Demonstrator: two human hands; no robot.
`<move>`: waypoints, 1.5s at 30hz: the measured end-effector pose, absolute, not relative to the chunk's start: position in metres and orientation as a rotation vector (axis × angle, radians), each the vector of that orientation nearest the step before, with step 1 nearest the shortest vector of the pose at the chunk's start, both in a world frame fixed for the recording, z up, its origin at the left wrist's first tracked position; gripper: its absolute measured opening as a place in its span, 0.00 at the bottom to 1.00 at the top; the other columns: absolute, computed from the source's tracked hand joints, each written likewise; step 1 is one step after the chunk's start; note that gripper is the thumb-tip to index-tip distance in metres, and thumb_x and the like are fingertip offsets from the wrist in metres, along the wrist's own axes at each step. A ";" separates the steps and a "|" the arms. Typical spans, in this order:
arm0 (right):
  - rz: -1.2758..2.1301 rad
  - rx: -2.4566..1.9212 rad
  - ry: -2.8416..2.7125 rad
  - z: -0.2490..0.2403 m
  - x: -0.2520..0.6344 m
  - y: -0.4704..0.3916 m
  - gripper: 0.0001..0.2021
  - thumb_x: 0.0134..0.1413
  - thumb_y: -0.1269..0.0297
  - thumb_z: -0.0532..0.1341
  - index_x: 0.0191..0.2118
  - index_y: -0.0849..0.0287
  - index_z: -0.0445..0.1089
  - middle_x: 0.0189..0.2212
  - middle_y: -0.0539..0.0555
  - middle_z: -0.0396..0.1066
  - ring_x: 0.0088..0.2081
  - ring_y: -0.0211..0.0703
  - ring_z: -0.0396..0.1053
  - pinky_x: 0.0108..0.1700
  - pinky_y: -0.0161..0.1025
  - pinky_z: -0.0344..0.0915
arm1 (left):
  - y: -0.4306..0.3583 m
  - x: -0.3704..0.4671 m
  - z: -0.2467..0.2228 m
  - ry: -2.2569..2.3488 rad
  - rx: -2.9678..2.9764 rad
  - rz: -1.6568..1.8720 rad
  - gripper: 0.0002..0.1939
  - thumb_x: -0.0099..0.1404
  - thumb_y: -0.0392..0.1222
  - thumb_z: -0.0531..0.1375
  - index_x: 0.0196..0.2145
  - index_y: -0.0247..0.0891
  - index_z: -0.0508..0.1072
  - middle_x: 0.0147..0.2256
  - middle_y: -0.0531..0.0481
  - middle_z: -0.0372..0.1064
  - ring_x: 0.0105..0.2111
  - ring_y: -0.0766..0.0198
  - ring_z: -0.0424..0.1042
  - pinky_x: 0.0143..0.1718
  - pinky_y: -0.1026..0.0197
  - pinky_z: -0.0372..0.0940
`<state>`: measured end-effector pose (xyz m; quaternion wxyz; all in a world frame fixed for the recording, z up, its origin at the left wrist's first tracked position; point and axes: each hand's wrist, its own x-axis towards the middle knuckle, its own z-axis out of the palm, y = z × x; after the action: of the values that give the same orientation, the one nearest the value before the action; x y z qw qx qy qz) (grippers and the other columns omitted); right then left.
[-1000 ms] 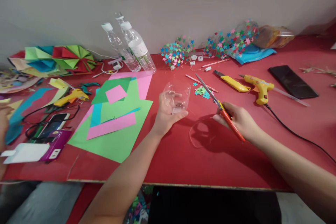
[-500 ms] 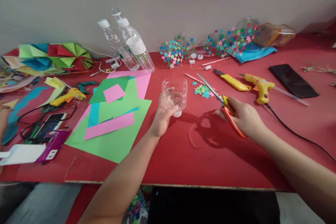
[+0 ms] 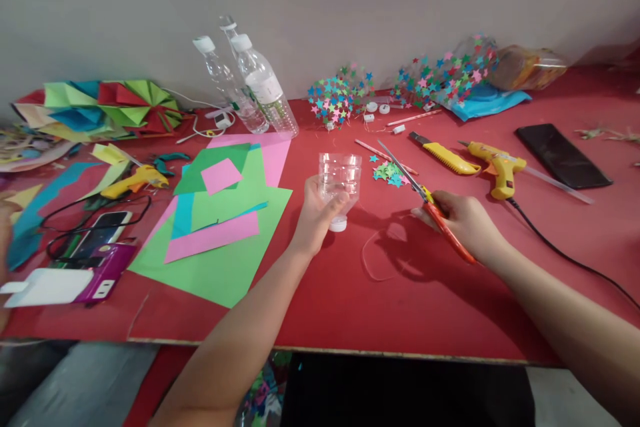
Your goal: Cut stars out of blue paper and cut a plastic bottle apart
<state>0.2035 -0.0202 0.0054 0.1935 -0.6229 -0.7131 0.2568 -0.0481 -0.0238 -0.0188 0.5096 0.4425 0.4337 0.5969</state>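
My left hand [image 3: 316, 213] is closed around a clear cut-off bottle top [image 3: 345, 177], held cap down with its wide cut rim facing up. A white cap [image 3: 338, 223] closes its lower end. In my right hand [image 3: 463, 220] is a pair of scissors [image 3: 440, 217] with red and yellow handles, its blades pointing up and to the left. On the table below lies a thin clear plastic strip [image 3: 367, 267], curled in a loop. Small paper stars [image 3: 390, 173] lie in a pile just beyond the scissor blades.
Coloured paper sheets [image 3: 220, 273] lie to the left. Behind stand plastic bottles [image 3: 270, 90] and star-covered clear shapes [image 3: 337, 100]. A yellow box cutter [image 3: 450, 157], a glue gun [image 3: 500, 167] with its cable and a phone [image 3: 563, 155] lie right. Another person's hand [image 3: 6, 220] shows far left.
My left hand has tipped the bottle top more upright, so its rim is now seen side-on, and moved it slightly right. The scissors stay in my right hand, almost unmoved.
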 end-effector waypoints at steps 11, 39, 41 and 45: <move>1.286 -1.313 -1.660 0.005 0.200 -0.026 0.22 0.54 0.40 0.58 0.31 0.58 0.68 0.16 0.47 0.62 0.20 0.40 0.63 0.25 0.37 0.61 | -0.042 -0.032 -0.022 1.240 1.821 1.258 0.37 0.49 0.48 0.73 0.53 0.45 0.62 0.50 0.42 0.61 0.50 0.48 0.65 0.51 0.46 0.63; 1.162 -1.451 -1.710 -0.001 0.198 -0.022 0.20 0.49 0.44 0.62 0.30 0.58 0.65 0.18 0.46 0.61 0.21 0.36 0.56 0.24 0.35 0.51 | -0.036 -0.039 -0.009 1.023 1.162 1.434 0.25 0.62 0.50 0.64 0.54 0.46 0.63 0.52 0.46 0.67 0.54 0.53 0.68 0.57 0.48 0.64; 1.169 -1.442 -1.725 -0.001 0.198 -0.023 0.19 0.50 0.45 0.62 0.30 0.58 0.65 0.19 0.46 0.61 0.21 0.36 0.56 0.25 0.35 0.51 | -0.035 -0.040 -0.009 1.033 1.134 1.442 0.25 0.58 0.49 0.67 0.50 0.44 0.66 0.47 0.47 0.68 0.49 0.56 0.70 0.54 0.49 0.66; 1.143 -1.448 -1.792 0.002 0.196 -0.026 0.18 0.50 0.46 0.63 0.28 0.57 0.63 0.20 0.46 0.61 0.22 0.37 0.57 0.26 0.35 0.52 | -0.037 -0.040 -0.009 1.043 1.146 1.488 0.25 0.53 0.43 0.70 0.46 0.44 0.64 0.43 0.50 0.67 0.41 0.61 0.71 0.46 0.53 0.68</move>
<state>0.1963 -0.0262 0.0015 0.2808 -0.5403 -0.6688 0.4266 -0.0401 -0.0373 -0.0086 0.4765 0.4691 0.4268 0.6089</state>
